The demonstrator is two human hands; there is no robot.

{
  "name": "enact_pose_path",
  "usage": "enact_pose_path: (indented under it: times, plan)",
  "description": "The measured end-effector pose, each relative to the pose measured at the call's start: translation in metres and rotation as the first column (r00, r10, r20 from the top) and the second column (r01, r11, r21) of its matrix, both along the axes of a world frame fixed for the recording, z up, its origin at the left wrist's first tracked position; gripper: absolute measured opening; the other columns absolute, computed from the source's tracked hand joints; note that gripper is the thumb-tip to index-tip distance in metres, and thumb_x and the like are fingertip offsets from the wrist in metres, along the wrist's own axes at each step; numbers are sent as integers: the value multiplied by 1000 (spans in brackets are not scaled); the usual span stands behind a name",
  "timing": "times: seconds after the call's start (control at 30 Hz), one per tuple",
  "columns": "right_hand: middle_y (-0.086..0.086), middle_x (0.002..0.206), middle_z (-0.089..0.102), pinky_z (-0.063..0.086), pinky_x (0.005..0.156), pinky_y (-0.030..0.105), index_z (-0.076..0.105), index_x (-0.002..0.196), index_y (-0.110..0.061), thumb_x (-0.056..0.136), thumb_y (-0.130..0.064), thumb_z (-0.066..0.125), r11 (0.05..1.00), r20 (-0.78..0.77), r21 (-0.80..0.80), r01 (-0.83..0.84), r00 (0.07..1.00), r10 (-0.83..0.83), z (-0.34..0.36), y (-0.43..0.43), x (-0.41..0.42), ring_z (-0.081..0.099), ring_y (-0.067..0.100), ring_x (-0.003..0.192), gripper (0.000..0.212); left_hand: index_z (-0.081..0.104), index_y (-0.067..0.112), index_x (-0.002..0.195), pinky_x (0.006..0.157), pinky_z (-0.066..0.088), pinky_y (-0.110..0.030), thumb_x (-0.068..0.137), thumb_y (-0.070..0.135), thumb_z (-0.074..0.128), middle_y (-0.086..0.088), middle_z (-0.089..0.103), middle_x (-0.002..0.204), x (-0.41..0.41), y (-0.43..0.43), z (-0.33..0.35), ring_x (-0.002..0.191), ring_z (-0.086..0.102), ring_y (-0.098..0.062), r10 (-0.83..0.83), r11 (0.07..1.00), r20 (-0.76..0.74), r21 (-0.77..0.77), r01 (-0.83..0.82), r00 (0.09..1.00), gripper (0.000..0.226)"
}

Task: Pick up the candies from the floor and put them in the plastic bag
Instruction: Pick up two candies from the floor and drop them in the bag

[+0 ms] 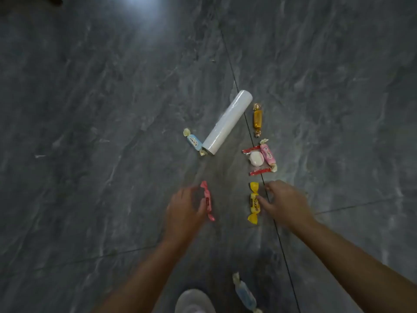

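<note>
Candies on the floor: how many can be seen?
7. Light blue by the roll; gold; pink touching white; red at left hand; yellow at right hand; blue nearest. Hands may hide more.

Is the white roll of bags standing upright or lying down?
Lying down: the white roll rests lengthwise on the floor, slanted, one end beside a blue candy.

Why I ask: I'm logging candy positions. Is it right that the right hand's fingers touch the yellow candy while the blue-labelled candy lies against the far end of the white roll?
Not quite. The head view shows the blue-labelled candy against the near end of the white roll, not the far end. The right hand does touch the yellow candy.
</note>
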State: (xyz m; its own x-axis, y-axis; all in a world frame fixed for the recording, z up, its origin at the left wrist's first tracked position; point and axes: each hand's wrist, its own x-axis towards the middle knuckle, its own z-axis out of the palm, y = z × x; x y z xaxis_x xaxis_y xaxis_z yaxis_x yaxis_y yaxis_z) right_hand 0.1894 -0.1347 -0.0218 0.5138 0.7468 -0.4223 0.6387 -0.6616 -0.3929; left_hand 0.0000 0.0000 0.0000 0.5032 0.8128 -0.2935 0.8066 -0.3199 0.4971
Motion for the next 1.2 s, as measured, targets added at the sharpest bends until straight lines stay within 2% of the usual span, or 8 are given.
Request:
enact_pose_path:
  times: [0.1, 0.3, 0.5, 0.6, 0.73, 0.83, 0.97, 1.2]
  plan:
    - [8, 93, 62, 37, 63, 30, 57, 92, -14, 78, -43, 61, 999, 34, 26, 19, 999, -20, -21, 3, -1, 57, 26, 88, 33, 59, 9, 105, 82, 40, -38, 77, 19, 67, -15, 62, 104, -3, 4, -27, 99, 54, -31, 34, 999, 0, 5, -34, 999, 31]
    - [6, 102, 57, 44, 69, 34, 52, 102, -14, 75, -50, 61, 999, 41, 3, -53, 998, 52, -39, 7, -13, 55, 24, 93, 45, 57, 10, 90, 69, 42, -38, 78, 29, 66, -12, 58, 86, 5, -5, -56, 82, 54, -30, 77, 995, -36, -63, -79, 996, 24]
    - [7, 114, 49, 43, 74, 33, 46, 115, -15, 80, -36, 57, 997, -1, -28, -78, 997, 78, -42, 6, -17, 50, 24, 102, 42, 52, 13, 101, 72, 40, -34, 73, 32, 71, -8, 54, 100, 18, -13, -65, 90, 52, -25, 83, 992, -61, -91, -88, 995, 39]
    - [7, 114, 50, 45, 74, 33, 46, 116, -16, 83, -30, 54, 998, -21, -24, -58, 998, 57, -42, 1, -15, 51, 23, 100, 37, 52, 11, 102, 77, 43, -38, 74, 22, 70, -11, 55, 102, 20, -15, -67, 92, 53, -27, 105, 987, -67, -115, -113, 992, 35]
    - [8, 112, 53, 46, 73, 35, 50, 115, -15, 82, -25, 54, 999, -71, 33, -17, 997, 19, -43, -4, -11, 53, 23, 97, 34, 57, 5, 88, 72, 42, -43, 72, 5, 62, -19, 56, 90, 20, -17, -68, 84, 53, -35, 124, 986, -42, -111, -128, 991, 17]
    - [9, 108, 55, 45, 71, 34, 53, 110, -13, 80, -21, 57, 995, -98, 95, 17, 995, -8, -39, -6, -8, 54, 24, 95, 31, 58, 4, 90, 70, 39, -39, 73, 2, 61, -19, 56, 90, 22, -17, -62, 83, 52, -33, 137, 983, -12, -124, -137, 991, 17]
    - [10, 95, 56, 36, 62, 29, 58, 103, -12, 77, -17, 63, 973, -105, 164, 160, 984, -144, -2, -7, -5, 55, 25, 86, 27, 62, 0, 90, 64, 31, -32, 72, -6, 63, -21, 56, 85, 19, -16, -19, 81, 52, -34, 135, 987, 73, -100, -128, 988, 19]
    - [12, 91, 55, 45, 62, 37, 59, 97, -10, 77, -16, 63, 940, -71, 206, 273, 962, -264, 156, -7, -9, 54, 25, 81, 21, 63, 6, 94, 66, 34, -27, 74, -2, 64, -14, 56, 87, 14, -20, 146, 81, 54, -29, 42, 998, 116, -48, -37, 992, 22]
